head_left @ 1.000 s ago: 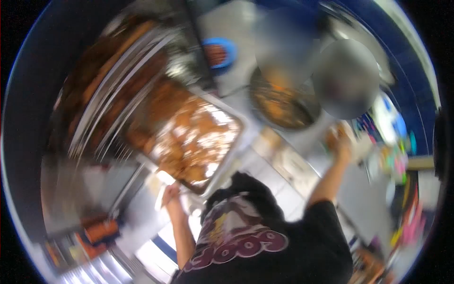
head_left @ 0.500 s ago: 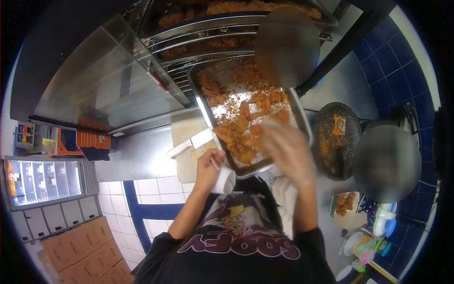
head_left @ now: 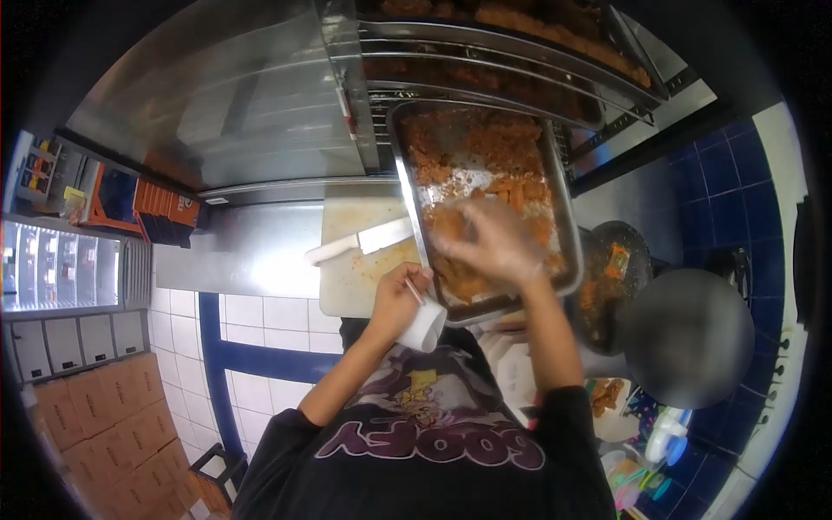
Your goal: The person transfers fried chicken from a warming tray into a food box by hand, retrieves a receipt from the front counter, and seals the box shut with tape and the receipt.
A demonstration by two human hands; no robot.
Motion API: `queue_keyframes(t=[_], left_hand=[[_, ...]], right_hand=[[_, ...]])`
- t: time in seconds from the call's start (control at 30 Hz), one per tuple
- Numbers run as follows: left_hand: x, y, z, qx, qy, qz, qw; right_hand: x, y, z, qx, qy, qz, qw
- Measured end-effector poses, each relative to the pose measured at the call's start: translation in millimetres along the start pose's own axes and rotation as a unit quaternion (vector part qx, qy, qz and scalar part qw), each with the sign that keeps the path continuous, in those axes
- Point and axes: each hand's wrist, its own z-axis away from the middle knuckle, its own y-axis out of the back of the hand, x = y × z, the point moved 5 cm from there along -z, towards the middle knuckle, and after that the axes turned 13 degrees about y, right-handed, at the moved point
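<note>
My left hand [head_left: 401, 297] is closed around a small white paper cup [head_left: 424, 328], held tilted at the tray's near left corner. Over the metal tray [head_left: 572, 251], my right hand [head_left: 496, 240] reaches in with thumb and fingers apart, apparently in a thin clear glove. Beneath and beside its fingers are fried chicken pieces [head_left: 464, 284]; contact is hard to make out. Crumbs cover much of the tray. Left of the tray, a white-handled knife [head_left: 334, 250] lies on a cutting board [head_left: 342, 299].
Above the tray, a rack holds more trays [head_left: 520, 35] of fried food. To the right stands a dark oval pan [head_left: 614, 260] with crumbs. A glass door [head_left: 217, 113] hangs at upper left, and cardboard boxes [head_left: 113, 433] are stacked at lower left.
The camera view has shifted. My right hand has moved left and further over the tray, its thumb now spread from the fingers. My left hand still holds the paper cup.
</note>
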Motion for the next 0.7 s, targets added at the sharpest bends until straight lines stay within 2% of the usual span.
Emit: queue_keyframes(t=[0.07,0.13,0.17,0.23,0.27,0.33,0.37,0.43,0.53,0.6,0.67,0.7], left_hand=[[2,2,1,0.011,0.003,-0.004,1.000],[8,0,4,0.014,-0.003,-0.004,1.000],[11,0,6,0.020,-0.015,0.004,1.000],[6,-1,3,0.019,-0.017,-0.002,1.000],[5,-1,1,0.022,-0.019,0.003,1.000],[8,-4,2,0.027,-0.024,-0.011,0.999],[8,-4,4,0.033,-0.026,-0.015,0.999],[7,-5,6,0.034,-0.022,-0.015,0.999],[13,-4,9,0.050,-0.035,-0.012,0.998],[14,-5,12,0.042,-0.018,-0.023,0.999],[14,-4,13,0.038,-0.027,-0.004,0.999],[17,-5,15,0.040,-0.028,-0.010,0.999]], right_hand=[[4,22,-2,0.031,-0.011,-0.030,0.999],[15,51,-2,0.096,-0.094,0.074,0.988],[28,46,-7,0.102,-0.100,0.069,0.987],[38,49,-21,0.184,-0.103,0.338,0.917],[38,50,-32,0.191,-0.108,0.336,0.916],[14,40,-69,0.085,-0.095,0.153,0.980],[8,37,-82,0.090,-0.097,0.147,0.980],[7,24,-105,0.014,-0.137,0.055,0.989],[23,11,-130,-0.013,-0.143,0.085,0.986],[30,7,-131,-0.009,-0.147,0.079,0.986],[27,22,-118,0.092,-0.097,0.067,0.989],[28,29,-110,0.113,-0.071,-0.014,0.991]])
